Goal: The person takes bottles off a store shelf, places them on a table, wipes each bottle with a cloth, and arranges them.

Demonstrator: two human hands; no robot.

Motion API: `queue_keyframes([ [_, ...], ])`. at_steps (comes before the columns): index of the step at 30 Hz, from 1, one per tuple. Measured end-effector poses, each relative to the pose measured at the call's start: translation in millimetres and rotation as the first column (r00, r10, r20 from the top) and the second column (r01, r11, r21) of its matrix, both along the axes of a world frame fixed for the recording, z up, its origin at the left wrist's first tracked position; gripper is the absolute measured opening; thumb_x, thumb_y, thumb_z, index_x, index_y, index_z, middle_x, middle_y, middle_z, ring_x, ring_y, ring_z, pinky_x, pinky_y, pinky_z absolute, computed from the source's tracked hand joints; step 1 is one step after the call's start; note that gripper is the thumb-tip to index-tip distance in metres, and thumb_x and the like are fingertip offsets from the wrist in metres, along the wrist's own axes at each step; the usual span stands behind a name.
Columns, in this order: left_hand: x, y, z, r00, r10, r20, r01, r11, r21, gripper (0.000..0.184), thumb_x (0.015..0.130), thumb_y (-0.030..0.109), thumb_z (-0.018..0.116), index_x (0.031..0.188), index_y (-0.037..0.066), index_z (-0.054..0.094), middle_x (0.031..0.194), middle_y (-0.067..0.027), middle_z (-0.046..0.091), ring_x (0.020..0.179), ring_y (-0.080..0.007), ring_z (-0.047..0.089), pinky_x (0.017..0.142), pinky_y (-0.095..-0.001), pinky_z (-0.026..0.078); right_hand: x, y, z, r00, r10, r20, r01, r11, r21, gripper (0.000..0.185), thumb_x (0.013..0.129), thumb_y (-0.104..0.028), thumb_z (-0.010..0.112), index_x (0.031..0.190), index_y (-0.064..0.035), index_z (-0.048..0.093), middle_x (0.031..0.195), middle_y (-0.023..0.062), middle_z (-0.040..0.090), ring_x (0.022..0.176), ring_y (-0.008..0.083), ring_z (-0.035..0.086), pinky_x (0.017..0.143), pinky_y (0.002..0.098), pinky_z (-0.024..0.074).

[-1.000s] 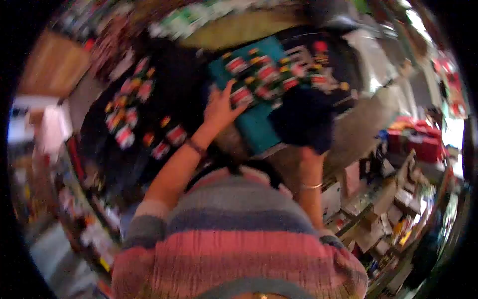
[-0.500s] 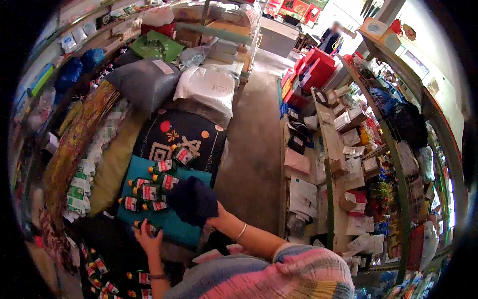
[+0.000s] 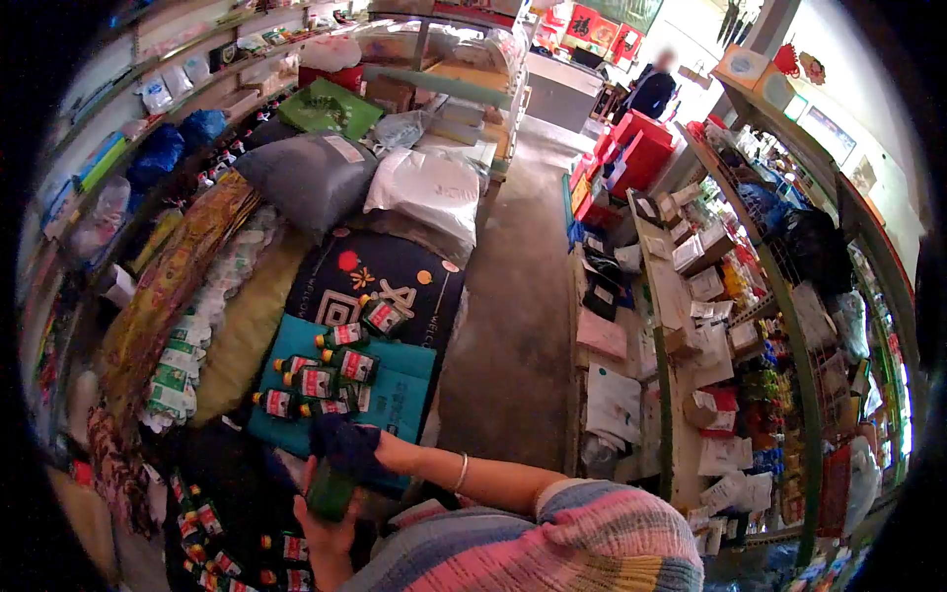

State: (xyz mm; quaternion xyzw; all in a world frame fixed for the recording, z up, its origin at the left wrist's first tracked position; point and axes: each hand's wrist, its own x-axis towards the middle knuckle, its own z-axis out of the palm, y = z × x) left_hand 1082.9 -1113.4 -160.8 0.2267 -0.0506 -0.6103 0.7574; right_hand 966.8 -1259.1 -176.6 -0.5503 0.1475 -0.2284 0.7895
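Low in the head view, my left hand (image 3: 327, 538) is wrapped round a green bottle (image 3: 330, 493), held near my body. My right hand (image 3: 397, 455) grips a bunched dark blue cloth (image 3: 345, 442) against the upper part of that bottle. The cloth covers the bottle's top. Several dark bottles with red and white labels (image 3: 314, 382) stand or lean in a group on a teal packet (image 3: 400, 380), just beyond my hands. One more labelled bottle (image 3: 382, 314) sits at the far end of the group, on a black patterned mat (image 3: 395, 264).
More labelled bottles (image 3: 209, 518) lie in a dark space at the lower left. A grey sack (image 3: 306, 173) and a white sack (image 3: 422, 192) sit behind the mat. Stocked shelves (image 3: 681, 395) line the right side of the aisle (image 3: 508, 326). A person (image 3: 652, 89) is far back.
My left hand has lifted a bottle from beside the teal packet toward my body. My right hand has brought the cloth down and left, onto that bottle.
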Motion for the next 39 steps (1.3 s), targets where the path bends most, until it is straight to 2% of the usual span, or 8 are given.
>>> queue_keyframes([
  [10,8.1,4.7,5.1,0.951,-0.059,0.305,0.027,0.994,0.110,0.060,0.075,0.026,0.057,0.127,0.009,0.034,0.115,-0.0140,0.050,0.100,-0.0292,0.057,0.076,-0.0421,0.053,-4.8,2.5,14.4,0.995,-0.030,-0.100,0.017,0.992,-0.125,0.031,0.083,-0.002,0.054,0.114,-0.0029,0.056,0.111,0.0043,0.060,0.100,0.0137,0.054,0.089,0.0304,0.0430],
  [16,11.9,7.5,17.0,0.920,-0.160,0.359,0.101,0.979,0.177,0.069,0.068,0.014,0.059,0.131,0.009,0.032,0.113,-0.0127,0.049,0.099,-0.0266,0.056,0.078,-0.0378,0.052,-3.9,3.5,14.4,0.976,-0.071,-0.206,0.041,0.988,-0.147,0.029,0.082,-0.011,0.063,0.110,-0.0030,0.057,0.101,0.0017,0.061,0.091,0.0090,0.054,0.082,0.0280,0.0452],
  [19,10.7,8.3,20.5,0.613,-0.177,0.770,0.009,0.976,0.218,0.070,0.067,0.011,0.060,0.132,0.008,0.034,0.112,-0.0111,0.049,0.101,-0.0234,0.053,0.083,-0.0345,0.048,2.5,5.0,-12.3,0.981,-0.043,-0.187,0.024,0.995,-0.099,0.029,0.083,-0.011,0.062,0.110,-0.0027,0.056,0.100,0.0015,0.062,0.090,0.0090,0.054,0.080,0.0273,0.0454],
  [22,5.9,7.9,33.3,0.495,-0.169,0.852,-0.052,0.973,0.224,0.070,0.067,0.015,0.065,0.131,0.007,0.038,0.112,-0.0103,0.049,0.102,-0.0216,0.051,0.087,-0.0331,0.044,1.8,4.9,-5.5,0.985,-0.037,-0.170,0.025,0.997,-0.073,0.027,0.085,-0.011,0.061,0.110,-0.0024,0.057,0.100,0.0011,0.061,0.089,0.0091,0.053,0.078,0.0263,0.0454],
  [28,22.2,10.6,-2.8,-0.063,-0.095,0.993,-0.338,0.939,0.068,0.054,0.076,0.026,0.065,0.121,0.001,0.047,0.111,-0.0134,0.050,0.100,-0.0215,0.051,0.081,-0.0354,0.044,7.2,4.2,-22.6,0.978,-0.180,-0.103,0.182,0.983,0.011,0.022,0.086,-0.011,0.059,0.106,-0.0015,0.058,0.097,0.0006,0.061,0.087,0.0091,0.053,0.077,0.0264,0.0456],
  [34,7.2,10.7,1.8,0.095,-0.080,0.992,-0.500,0.858,0.117,0.040,0.088,0.032,0.052,0.111,0.000,0.052,0.098,-0.0116,0.057,0.086,-0.0223,0.056,0.072,-0.0332,0.046,9.9,13.6,-14.0,0.964,-0.252,-0.083,0.244,0.965,-0.096,0.021,0.084,-0.001,0.053,0.105,-0.0007,0.058,0.098,0.0026,0.063,0.086,0.0124,0.055,0.077,0.0296,0.0469],
  [37,-11.5,-2.8,16.7,0.581,0.146,0.801,-0.647,0.680,0.345,0.040,0.090,0.035,0.047,0.108,0.000,0.053,0.094,-0.0097,0.059,0.077,-0.0212,0.057,0.068,-0.0322,0.048,5.4,17.8,10.5,0.965,-0.263,0.022,0.260,0.932,-0.252,0.021,0.083,-0.001,0.054,0.103,-0.0019,0.058,0.099,0.0057,0.063,0.089,0.0185,0.057,0.082,0.0324,0.0451],
  [39,-11.6,0.0,22.2,0.762,0.159,0.628,-0.495,0.768,0.406,0.039,0.091,0.036,0.046,0.108,0.001,0.052,0.096,-0.0091,0.058,0.079,-0.0199,0.058,0.068,-0.0312,0.049,12.9,13.4,-1.0,0.958,-0.270,0.099,0.287,0.911,-0.297,0.022,0.081,-0.005,0.056,0.103,-0.0031,0.058,0.102,0.0096,0.062,0.094,0.0244,0.056,0.086,0.0347,0.0433],
])
